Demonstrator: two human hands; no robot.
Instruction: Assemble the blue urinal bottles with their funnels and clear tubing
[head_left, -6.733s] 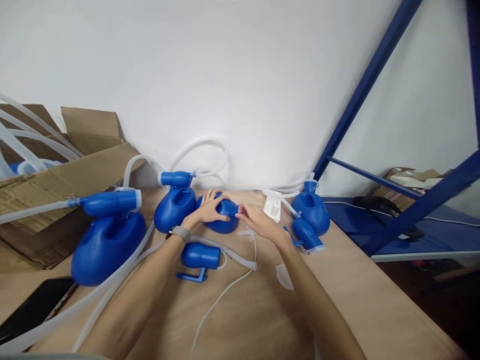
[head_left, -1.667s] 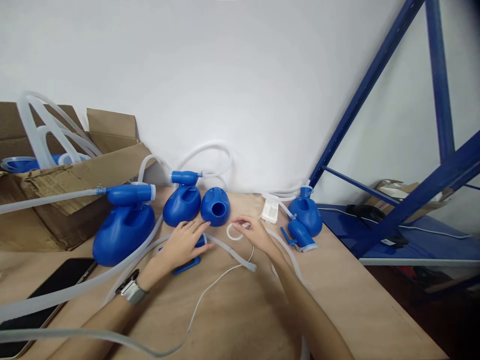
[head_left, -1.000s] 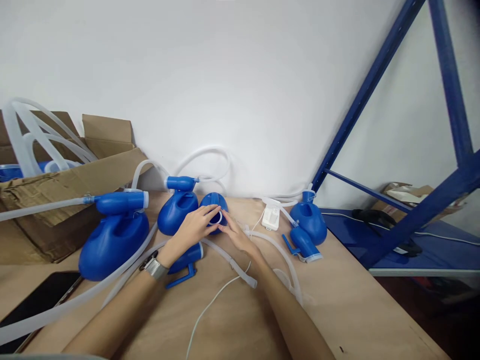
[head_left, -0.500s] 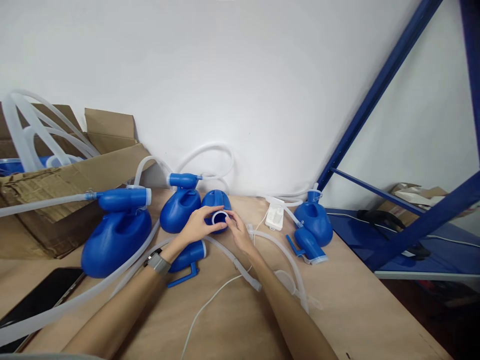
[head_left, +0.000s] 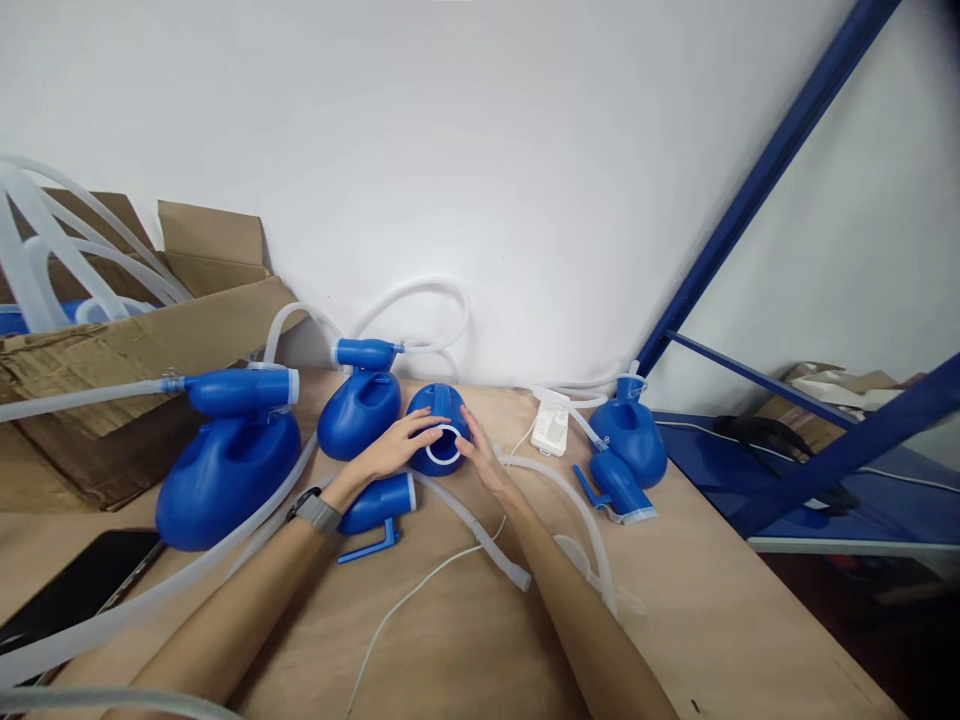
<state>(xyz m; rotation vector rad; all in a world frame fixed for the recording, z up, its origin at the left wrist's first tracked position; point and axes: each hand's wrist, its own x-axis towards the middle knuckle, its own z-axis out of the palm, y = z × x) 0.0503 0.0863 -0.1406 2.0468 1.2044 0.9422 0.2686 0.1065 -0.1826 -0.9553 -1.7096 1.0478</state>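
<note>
A blue plastic bottle (head_left: 437, 398) with a white-rimmed round mouth is held between my two hands, its mouth facing toward me. My left hand (head_left: 401, 445) lies along the left side, fingers over the bottle and thumb at the white rim (head_left: 444, 462). On the other side, my right hand (head_left: 482, 457) presses with its fingers against the bottle, thumb touching the rim. Below my left wrist lies a blue funnel-like piece (head_left: 379, 503) with a white edge and a blue handle. A loose translucent tube (head_left: 491, 543) stretches over the table under my right forearm.
Blue bottles with tubes stand at left (head_left: 225, 480), behind my left hand (head_left: 358, 415) and at right (head_left: 630, 440). A cardboard box (head_left: 142, 350) holds more tubing. A phone (head_left: 79, 590), white power strip (head_left: 551, 428), thin cable (head_left: 405, 597) and blue rack (head_left: 750, 190) surround the workspace.
The bottle's mouth has tipped down toward me and shows wider. My fingers have shifted from closely circling the rim to lying along the bottle's sides.
</note>
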